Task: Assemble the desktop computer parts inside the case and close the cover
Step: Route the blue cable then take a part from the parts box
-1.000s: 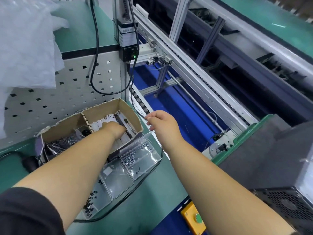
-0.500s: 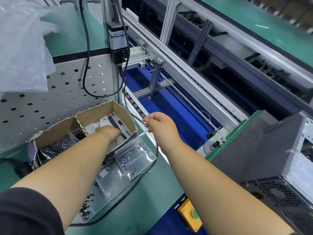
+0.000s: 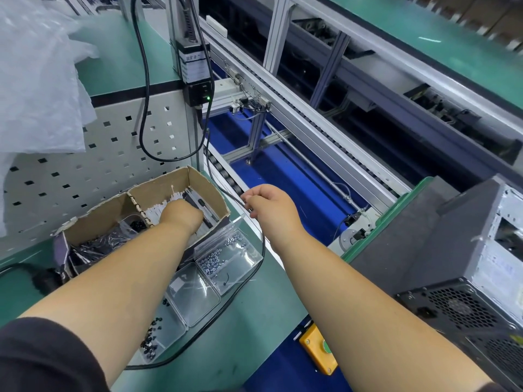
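Observation:
The desktop computer case (image 3: 467,250) stands at the right on a green pallet, dark side panel facing me, its rear fan grille (image 3: 467,309) near the bottom right. My left hand (image 3: 181,215) reaches down into the right compartment of a cardboard box (image 3: 210,190), among white cable ties (image 3: 158,207); its fingers are hidden. My right hand (image 3: 268,205) hovers just right of the box with fingers curled and thumb against fingertips; nothing shows between them. A black cable passes under its fingertips.
A clear plastic tray (image 3: 198,292) with screws in separate compartments lies in front of the box. A yellow button box (image 3: 317,349) sits at the bench edge. Behind are a perforated panel (image 3: 85,165), white plastic wrap (image 3: 34,80) and a roller conveyor over blue flooring (image 3: 283,176).
Both hands keep their places: left in the box, right hovering beside it. Only my view shifted a little, showing more of the case.

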`<state>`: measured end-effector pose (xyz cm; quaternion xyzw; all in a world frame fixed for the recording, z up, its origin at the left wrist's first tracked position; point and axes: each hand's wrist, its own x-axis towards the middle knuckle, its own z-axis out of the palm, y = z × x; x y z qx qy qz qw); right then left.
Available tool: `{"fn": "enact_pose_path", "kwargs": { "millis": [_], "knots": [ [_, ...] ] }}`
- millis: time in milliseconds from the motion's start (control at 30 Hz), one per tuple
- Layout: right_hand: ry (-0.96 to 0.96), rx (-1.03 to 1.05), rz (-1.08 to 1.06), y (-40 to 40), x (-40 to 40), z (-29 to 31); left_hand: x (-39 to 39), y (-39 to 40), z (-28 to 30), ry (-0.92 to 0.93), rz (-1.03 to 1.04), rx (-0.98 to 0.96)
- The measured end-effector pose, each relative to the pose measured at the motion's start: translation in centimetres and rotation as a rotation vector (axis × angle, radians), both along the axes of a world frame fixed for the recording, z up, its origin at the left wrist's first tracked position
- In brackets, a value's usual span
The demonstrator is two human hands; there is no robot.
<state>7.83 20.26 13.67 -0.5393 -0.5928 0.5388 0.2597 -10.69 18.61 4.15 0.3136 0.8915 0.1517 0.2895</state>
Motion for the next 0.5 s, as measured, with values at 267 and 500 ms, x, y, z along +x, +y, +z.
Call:
{"fn": "enact_pose_path", "kwargs": {
  "millis": [267, 500],
  "knots": [
    [0.024, 0.006, -0.001, -0.5, 0.0, 0.4, -1.2, -1.3, 0.4, -0.015, 0.197, 0.391],
    [0.028, 0.017, -0.024, -0.8, 0.5, 0.9, 1.2, -1.8, 3.3, -0.247, 0.077, 0.667]
  ]
}}
